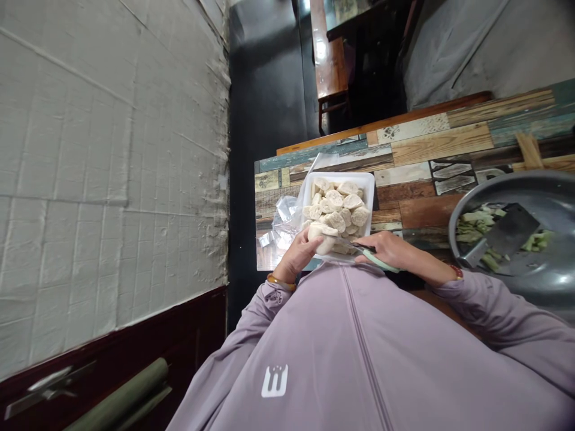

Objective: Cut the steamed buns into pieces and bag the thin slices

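My left hand (297, 254) is closed round a pale, smooth, roll-shaped piece of food (321, 237) whose kind I cannot make out. It is held over the near edge of a white tray (371, 193). My right hand (389, 249) grips scissors (378, 260) with a light green handle, their blades pointing left at the held piece. How far the blades are open is not clear. Several cut pieces (335, 200) of the same off-white, spongy-looking food are heaped in the tray.
Clear plastic bags (284, 218) lie left of the tray on the wood-patterned table (417, 211). At right, a large metal bowl (467, 190) contains a cleaver (514, 230) and chopped greens (478, 221). A white wall (112, 149) stands at left, a wooden bench (331, 69) beyond the table.
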Action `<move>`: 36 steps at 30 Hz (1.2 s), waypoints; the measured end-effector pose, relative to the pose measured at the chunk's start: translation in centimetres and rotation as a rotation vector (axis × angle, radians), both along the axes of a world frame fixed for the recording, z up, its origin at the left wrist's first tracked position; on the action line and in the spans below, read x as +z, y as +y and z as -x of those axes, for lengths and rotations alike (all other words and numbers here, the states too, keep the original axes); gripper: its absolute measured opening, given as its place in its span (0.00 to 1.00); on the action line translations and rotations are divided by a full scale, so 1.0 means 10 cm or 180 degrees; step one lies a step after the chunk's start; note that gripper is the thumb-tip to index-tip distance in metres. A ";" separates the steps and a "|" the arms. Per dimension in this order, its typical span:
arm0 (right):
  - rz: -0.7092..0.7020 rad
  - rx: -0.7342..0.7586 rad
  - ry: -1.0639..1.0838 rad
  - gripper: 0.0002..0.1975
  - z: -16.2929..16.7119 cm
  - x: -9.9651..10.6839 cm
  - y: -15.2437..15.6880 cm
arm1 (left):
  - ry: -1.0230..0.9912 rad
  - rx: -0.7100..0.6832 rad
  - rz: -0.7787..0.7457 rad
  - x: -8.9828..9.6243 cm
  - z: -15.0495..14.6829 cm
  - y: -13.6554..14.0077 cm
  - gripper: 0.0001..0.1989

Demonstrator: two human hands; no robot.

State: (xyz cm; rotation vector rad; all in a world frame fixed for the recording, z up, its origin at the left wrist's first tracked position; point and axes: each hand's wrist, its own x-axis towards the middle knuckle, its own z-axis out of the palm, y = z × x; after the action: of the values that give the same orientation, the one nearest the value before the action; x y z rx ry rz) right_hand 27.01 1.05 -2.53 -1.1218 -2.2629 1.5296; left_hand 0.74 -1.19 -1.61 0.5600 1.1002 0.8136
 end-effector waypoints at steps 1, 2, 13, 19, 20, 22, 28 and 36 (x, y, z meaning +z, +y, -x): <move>0.0011 0.0002 -0.0020 0.20 0.00 -0.02 -0.01 | -0.0004 0.0012 -0.0013 0.01 0.00 0.00 0.29; 0.0020 0.0018 -0.0064 0.21 0.00 -0.04 -0.02 | -0.0001 0.0045 -0.0029 0.02 0.01 0.01 0.29; 0.0372 -0.0052 -0.0392 0.33 0.00 -0.09 -0.03 | 0.0166 0.0098 -0.0171 0.06 0.02 -0.02 0.27; 0.0380 -0.0044 -0.0548 0.33 0.03 -0.07 -0.02 | 0.0502 -0.0041 -0.0376 0.03 0.05 -0.03 0.27; 0.0362 -0.0043 -0.0550 0.33 0.03 -0.07 -0.02 | 0.0545 -0.0075 -0.0392 0.04 0.05 -0.04 0.27; 0.0347 -0.0035 -0.0501 0.33 0.05 -0.08 -0.02 | 0.0571 -0.0200 -0.0384 0.06 0.05 -0.04 0.27; 0.0422 0.0149 -0.0169 0.37 0.09 -0.11 0.02 | 0.0286 -0.0387 -0.0286 0.07 0.02 -0.04 0.27; 0.0455 0.0219 -0.0213 0.39 0.04 -0.12 0.04 | 0.0012 -0.0212 -0.0188 0.03 0.00 -0.05 0.26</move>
State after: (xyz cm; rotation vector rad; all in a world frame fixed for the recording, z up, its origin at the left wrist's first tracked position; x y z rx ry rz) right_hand 26.60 1.41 -3.76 -1.1593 -2.2886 1.7296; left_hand 0.72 -1.66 -1.32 0.6449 1.0582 0.7892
